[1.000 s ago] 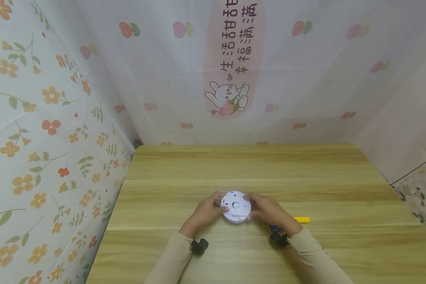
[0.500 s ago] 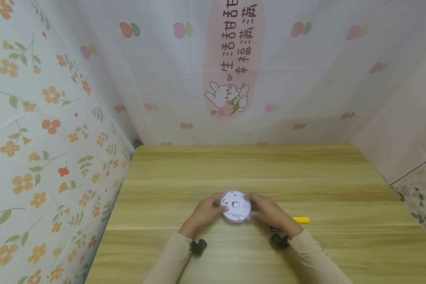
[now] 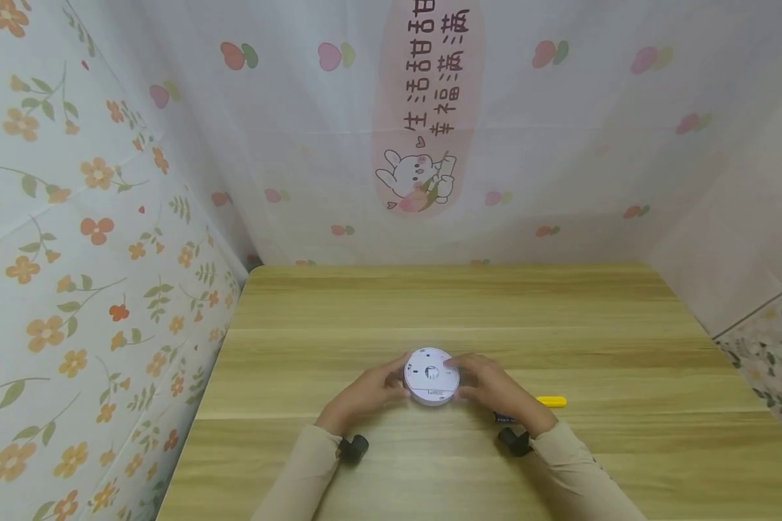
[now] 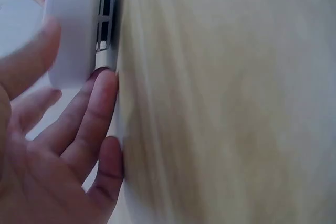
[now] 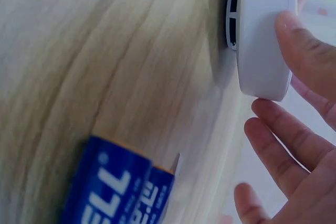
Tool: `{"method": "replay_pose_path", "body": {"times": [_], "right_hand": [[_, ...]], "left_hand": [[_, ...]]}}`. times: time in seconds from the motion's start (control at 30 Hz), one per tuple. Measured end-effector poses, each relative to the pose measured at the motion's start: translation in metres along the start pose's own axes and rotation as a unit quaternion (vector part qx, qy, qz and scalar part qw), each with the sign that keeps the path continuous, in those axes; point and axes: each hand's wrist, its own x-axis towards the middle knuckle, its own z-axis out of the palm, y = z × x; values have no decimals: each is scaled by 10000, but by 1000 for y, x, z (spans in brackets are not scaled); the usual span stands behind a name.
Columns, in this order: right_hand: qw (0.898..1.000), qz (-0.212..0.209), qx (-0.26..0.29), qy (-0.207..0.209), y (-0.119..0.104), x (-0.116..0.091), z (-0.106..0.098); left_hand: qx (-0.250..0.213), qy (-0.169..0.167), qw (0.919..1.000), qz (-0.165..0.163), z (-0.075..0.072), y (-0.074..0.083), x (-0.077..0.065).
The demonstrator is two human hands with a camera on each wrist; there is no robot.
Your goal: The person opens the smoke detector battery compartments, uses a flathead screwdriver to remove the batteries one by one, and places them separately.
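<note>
A white round smoke detector (image 3: 432, 376) lies near the middle of the table, its flat back with a round centre hole facing up. Dark slotted vents (image 4: 105, 19) show on its underside, close over the wood. My right hand (image 3: 492, 383) holds it at the right, with one finger over the top and the thumb (image 5: 302, 45) at the rim. Around the left side is my left hand (image 3: 368, 391); its blurred thumb (image 4: 37, 51) overlaps the side wall and fingertips touch near the vents.
Two blue batteries (image 5: 107, 182) lie side by side near my right wrist. A yellow handle (image 3: 552, 401) sticks out beyond my right forearm. Each wrist carries a black camera (image 3: 354, 449). Printed cloth (image 3: 287, 145) hangs behind the wooden table (image 3: 300, 311).
My left thumb has come off the detector's top face to its side, and the left wrist has shifted slightly outward. The right hand keeps its hold; the detector stays nearly in place.
</note>
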Motion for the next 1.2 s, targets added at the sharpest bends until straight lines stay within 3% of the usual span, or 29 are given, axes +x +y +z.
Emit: {"method": "replay_pose_path", "body": {"times": [0.23,0.53,0.9,1.2], "right_hand": [[9997,241,-27,22,-3,0,1],[9994,221,175,224,-3,-1,1],[9971,463,513,307,-9,1,-3],[9981,174,447,397,-11,0,-7]], "left_hand": [[-261,534,9982,-41,0,3,1],[-695,583,9959,-71,-6,5,-3],[-355,641,9972,-134,-4,5,-3],[-229,890,9954,-274,-2,8,-2]]}}
